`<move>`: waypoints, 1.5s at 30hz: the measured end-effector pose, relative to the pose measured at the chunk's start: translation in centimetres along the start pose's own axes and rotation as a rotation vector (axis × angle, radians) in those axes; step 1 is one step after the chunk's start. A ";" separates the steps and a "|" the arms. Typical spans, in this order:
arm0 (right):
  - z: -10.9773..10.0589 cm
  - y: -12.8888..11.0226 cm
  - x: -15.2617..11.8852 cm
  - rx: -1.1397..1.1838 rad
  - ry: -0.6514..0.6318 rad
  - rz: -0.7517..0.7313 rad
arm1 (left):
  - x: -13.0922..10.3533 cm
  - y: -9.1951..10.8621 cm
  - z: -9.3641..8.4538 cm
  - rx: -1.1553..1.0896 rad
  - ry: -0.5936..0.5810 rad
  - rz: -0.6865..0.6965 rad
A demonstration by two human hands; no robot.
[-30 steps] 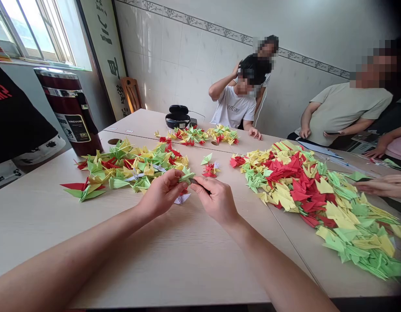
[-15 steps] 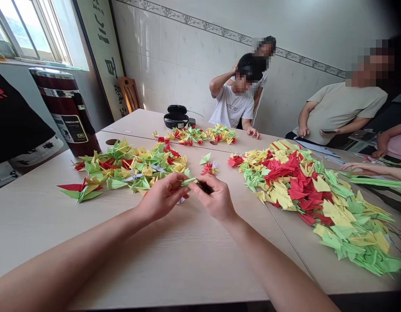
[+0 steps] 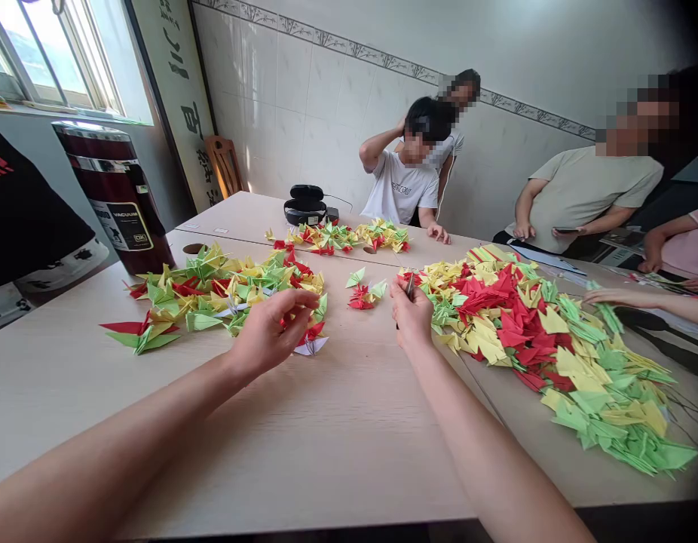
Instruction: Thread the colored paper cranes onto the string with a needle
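My left hand hovers at the near right edge of the left pile of folded paper cranes. Its fingers are loosely curled with a gap to the thumb, and I see nothing held. My right hand is closed around a slim dark tool with a metallic tip; its exact kind is hidden by the fingers. Just left of that hand, a green paper piece sits beside a red folded crane. A red and white folded piece lies beside my left fingers.
A large heap of folded red, yellow and green paper covers the table's right side. Further back are more cranes and a black case. A dark red vacuum flask stands at left. Another person's hand reaches in from the right.
My hands have parted; the right moved right with the dark tool, the left slightly left. The green paper held between them has left my fingers, and a green piece now shows beside the red crane.
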State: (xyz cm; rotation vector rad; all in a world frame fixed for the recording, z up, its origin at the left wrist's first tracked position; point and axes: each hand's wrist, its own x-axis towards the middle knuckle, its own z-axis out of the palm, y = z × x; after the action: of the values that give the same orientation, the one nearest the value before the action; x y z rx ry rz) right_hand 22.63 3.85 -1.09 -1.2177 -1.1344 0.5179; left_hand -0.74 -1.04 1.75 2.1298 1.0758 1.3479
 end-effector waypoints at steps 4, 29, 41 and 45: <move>1.5 -0.6 -2.1 0.001 -0.164 0.010 | 0.6 -0.5 -0.6 0.139 0.082 0.073; 3.0 -3.5 -5.8 0.162 -0.497 0.149 | 0.3 -1.3 0.1 0.103 -0.210 0.023; 2.9 -4.4 -6.1 0.357 -0.527 0.291 | 0.1 -0.9 0.5 -0.175 -0.260 -0.090; 2.8 -4.8 -6.2 0.316 -0.468 0.203 | 0.5 -0.6 0.3 -0.496 -0.112 -0.318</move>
State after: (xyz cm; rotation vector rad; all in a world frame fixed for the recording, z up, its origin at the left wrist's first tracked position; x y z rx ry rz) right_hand 16.52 -1.52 0.60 -0.9618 -1.2617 1.1364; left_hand -0.55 -0.23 1.50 1.5794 0.8765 1.1772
